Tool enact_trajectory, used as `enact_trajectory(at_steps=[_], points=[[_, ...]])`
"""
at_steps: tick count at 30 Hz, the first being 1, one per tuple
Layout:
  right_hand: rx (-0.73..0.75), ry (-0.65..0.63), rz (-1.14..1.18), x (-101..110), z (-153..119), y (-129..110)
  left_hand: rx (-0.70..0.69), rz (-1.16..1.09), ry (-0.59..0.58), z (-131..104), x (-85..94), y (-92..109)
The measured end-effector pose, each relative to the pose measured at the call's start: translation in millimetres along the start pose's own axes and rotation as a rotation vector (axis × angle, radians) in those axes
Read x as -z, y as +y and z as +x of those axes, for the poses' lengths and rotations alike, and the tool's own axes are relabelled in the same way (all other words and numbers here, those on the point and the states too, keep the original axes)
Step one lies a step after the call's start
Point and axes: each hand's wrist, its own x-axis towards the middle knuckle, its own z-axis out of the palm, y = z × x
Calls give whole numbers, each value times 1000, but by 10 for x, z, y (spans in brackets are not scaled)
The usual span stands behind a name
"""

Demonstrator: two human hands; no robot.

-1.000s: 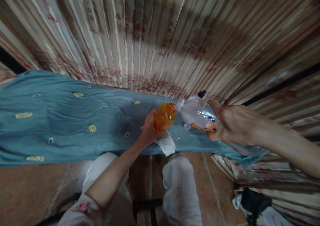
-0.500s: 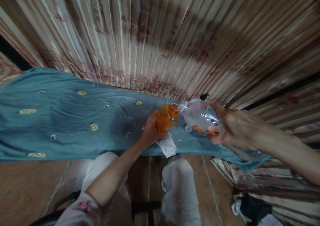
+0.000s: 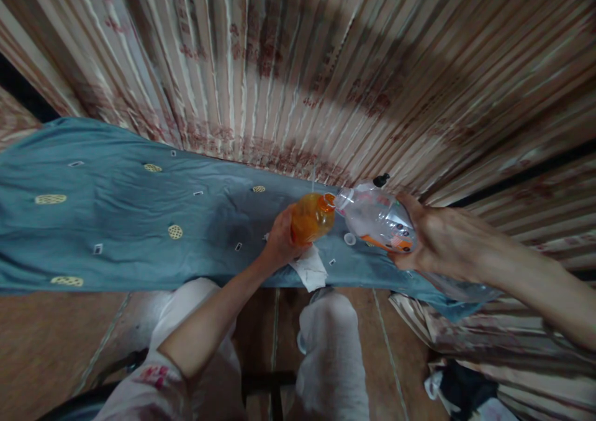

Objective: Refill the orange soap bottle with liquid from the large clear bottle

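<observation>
My left hand [image 3: 281, 239] is wrapped round a small bottle of orange liquid [image 3: 313, 217], its neck leaning up to the right. Closed on a large clear plastic bottle [image 3: 379, 219], my right hand [image 3: 431, 238] tips it over so its mouth meets the mouth of the orange bottle. Whether liquid runs between them I cannot tell. An orange patch marks the clear bottle's side, and its rear end shows below my right wrist. On the cloth under the bottles lie a white cap [image 3: 350, 239] and a white tissue [image 3: 310, 270].
A blue-green patterned cloth [image 3: 125, 216] covers the long narrow surface before me. Behind it hangs a pleated curtain [image 3: 279, 79]. A small black-topped object [image 3: 380, 181] stands behind the clear bottle. Dark and white items [image 3: 465, 387] lie on the floor at lower right.
Both bottles stay mouth to mouth in my hands, with almost no movement. The view has shifted very slightly.
</observation>
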Motion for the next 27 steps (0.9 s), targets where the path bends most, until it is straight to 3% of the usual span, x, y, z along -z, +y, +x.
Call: enact_trajectory(at_steps=[27], points=[[-47,-37,41,-5,-22,5,-4,4,-12,23,7,47]])
